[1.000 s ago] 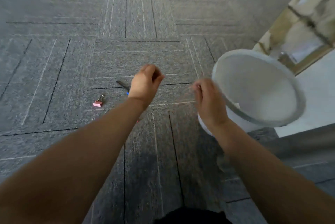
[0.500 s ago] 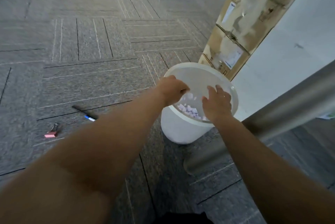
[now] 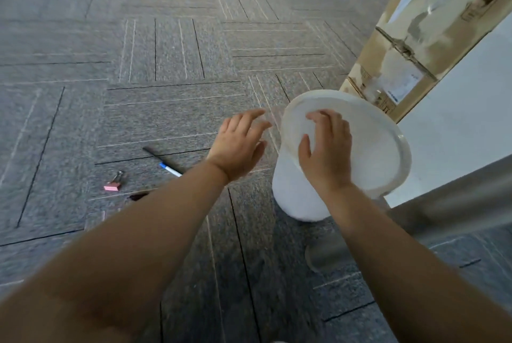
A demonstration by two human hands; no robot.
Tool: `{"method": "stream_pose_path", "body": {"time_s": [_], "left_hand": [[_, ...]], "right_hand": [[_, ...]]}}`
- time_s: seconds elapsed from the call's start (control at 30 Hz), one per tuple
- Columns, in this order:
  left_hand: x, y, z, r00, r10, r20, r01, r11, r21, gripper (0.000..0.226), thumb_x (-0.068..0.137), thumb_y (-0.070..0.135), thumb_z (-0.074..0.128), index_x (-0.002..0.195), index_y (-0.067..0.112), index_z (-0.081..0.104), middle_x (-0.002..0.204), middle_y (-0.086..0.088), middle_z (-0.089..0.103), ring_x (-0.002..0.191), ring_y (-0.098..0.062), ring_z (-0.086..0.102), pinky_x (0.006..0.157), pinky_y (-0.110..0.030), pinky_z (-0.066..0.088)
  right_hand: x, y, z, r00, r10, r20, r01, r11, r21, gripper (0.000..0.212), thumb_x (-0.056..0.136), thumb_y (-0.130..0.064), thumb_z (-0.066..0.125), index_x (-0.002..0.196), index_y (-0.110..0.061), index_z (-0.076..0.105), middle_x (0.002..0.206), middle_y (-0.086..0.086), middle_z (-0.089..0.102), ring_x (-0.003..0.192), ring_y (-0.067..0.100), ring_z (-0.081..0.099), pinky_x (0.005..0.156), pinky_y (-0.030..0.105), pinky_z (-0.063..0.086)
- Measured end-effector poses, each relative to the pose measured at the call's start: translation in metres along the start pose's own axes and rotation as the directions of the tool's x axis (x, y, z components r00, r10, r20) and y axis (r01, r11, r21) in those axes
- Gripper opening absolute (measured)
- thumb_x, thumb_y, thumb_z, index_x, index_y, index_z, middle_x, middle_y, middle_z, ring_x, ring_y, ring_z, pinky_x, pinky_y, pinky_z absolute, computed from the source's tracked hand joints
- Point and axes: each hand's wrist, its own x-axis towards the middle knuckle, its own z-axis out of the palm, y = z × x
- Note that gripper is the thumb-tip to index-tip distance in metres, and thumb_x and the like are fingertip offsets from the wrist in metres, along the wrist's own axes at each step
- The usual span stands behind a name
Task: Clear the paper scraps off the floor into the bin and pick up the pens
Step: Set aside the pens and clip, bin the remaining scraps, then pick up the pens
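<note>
1. both hands have pulled back from the bin [image 3: 291,193]: your left hand [image 3: 238,145] now hovers beside its rim, your right hand [image 3: 328,151] over its mouth.
2. each grip is wide, fingers spread, holding nothing.
3. pens [image 3: 169,169] lie on the carpet floor [image 3: 166,65] left of the bin, near a pink binder clip [image 3: 113,184].

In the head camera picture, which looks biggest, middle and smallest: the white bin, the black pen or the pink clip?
1. white bin
2. black pen
3. pink clip
All three sit on the floor about equally far from the camera, so nearness does not muddle this order.
</note>
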Motion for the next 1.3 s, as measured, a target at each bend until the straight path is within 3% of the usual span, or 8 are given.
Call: {"method": "stream_pose_path", "body": {"time_s": [0.13,0.33,0.5,0.67,0.8,0.93,1.2,1.3], "left_hand": [[-0.054,-0.053,0.007,0.971,-0.23,0.067,0.227,0.973,0.046,0.034,0.081,0.029,0.034,0.111,0.016,0.044,0.122,-0.015,0.054,0.098,-0.037,0.055,0.082,-0.046,0.046],[-0.146,-0.126,0.018,0.792,-0.552,0.259,0.52,0.834,0.186,0.041,0.087,0.025,0.047,0.127,0.017,0.044,0.136,-0.008,0.04,0.123,-0.031,0.039,0.102,-0.044,0.033],[-0.191,-0.154,0.041,0.551,-0.688,0.472,0.643,0.71,0.286,0.062,0.086,0.004,0.045,0.141,0.017,0.019,0.152,-0.007,0.011,0.14,-0.029,0.009,0.113,-0.044,0.013],[-0.2,-0.171,0.062,0.473,-0.665,0.579,0.645,0.708,0.286,0.083,0.08,-0.014,0.038,0.145,0.018,-0.003,0.155,-0.004,-0.009,0.141,-0.023,-0.01,0.116,-0.045,0.0],[-0.208,-0.193,0.075,0.445,-0.764,0.467,0.661,0.633,0.404,0.085,0.08,-0.013,0.034,0.141,0.013,-0.02,0.147,-0.007,-0.031,0.136,-0.025,-0.023,0.111,-0.047,-0.006],[-0.21,-0.22,0.073,0.371,-0.788,0.492,0.69,0.588,0.421,0.09,0.08,-0.012,0.038,0.141,0.025,-0.017,0.148,-0.008,-0.029,0.137,-0.03,-0.02,0.111,-0.05,-0.002],[-0.194,-0.222,0.075,0.354,-0.834,0.423,0.725,0.531,0.44,0.062,0.082,-0.005,0.048,0.138,0.013,0.026,0.14,-0.018,0.024,0.125,-0.038,0.031,0.106,-0.051,0.031],[-0.207,-0.202,0.085,0.33,-0.846,0.419,0.74,0.507,0.442,0.074,0.082,-0.008,0.046,0.143,0.009,0.008,0.148,-0.021,0.007,0.136,-0.037,0.017,0.108,-0.047,0.03]], "right_hand": [[-0.011,-0.053,0.054,0.969,-0.236,0.08,0.218,0.958,0.185,0.027,0.076,-0.008,0.05,0.103,-0.007,0.053,0.104,0.016,0.06,0.095,0.033,0.054,0.081,0.039,0.042],[-0.047,-0.092,0.157,0.893,-0.277,0.355,0.149,0.925,0.349,0.025,0.075,-0.008,0.045,0.098,-0.005,0.056,0.091,0.016,0.062,0.081,0.032,0.058,0.07,0.037,0.048],[-0.072,-0.101,0.217,0.676,-0.337,0.655,0.158,0.935,0.317,0.025,0.084,-0.003,0.053,0.11,-0.005,0.054,0.103,0.015,0.061,0.094,0.033,0.055,0.072,0.038,0.045],[-0.081,-0.113,0.255,0.468,-0.376,0.8,0.222,0.926,0.306,0.042,0.092,-0.017,0.049,0.133,-0.01,0.039,0.134,0.01,0.046,0.123,0.028,0.041,0.096,0.04,0.042],[-0.082,-0.138,0.274,0.314,-0.452,0.835,0.333,0.876,0.349,0.066,0.09,-0.024,0.054,0.143,-0.009,0.018,0.15,0.01,0.024,0.136,0.026,0.023,0.11,0.037,0.026],[-0.089,-0.158,0.283,0.339,-0.453,0.825,0.441,0.851,0.286,0.054,0.087,-0.006,0.054,0.135,-0.006,0.03,0.134,0.015,0.039,0.121,0.03,0.037,0.096,0.04,0.043],[-0.091,-0.155,0.294,0.305,-0.424,0.853,0.545,0.812,0.209,0.033,0.087,-0.012,0.048,0.118,-0.005,0.046,0.116,0.014,0.054,0.107,0.03,0.047,0.09,0.041,0.04],[-0.081,-0.146,0.297,0.44,-0.404,0.802,0.356,0.899,0.257,0.023,0.092,-0.011,0.044,0.114,-0.005,0.046,0.115,0.015,0.051,0.099,0.028,0.049,0.074,0.037,0.048]]}}
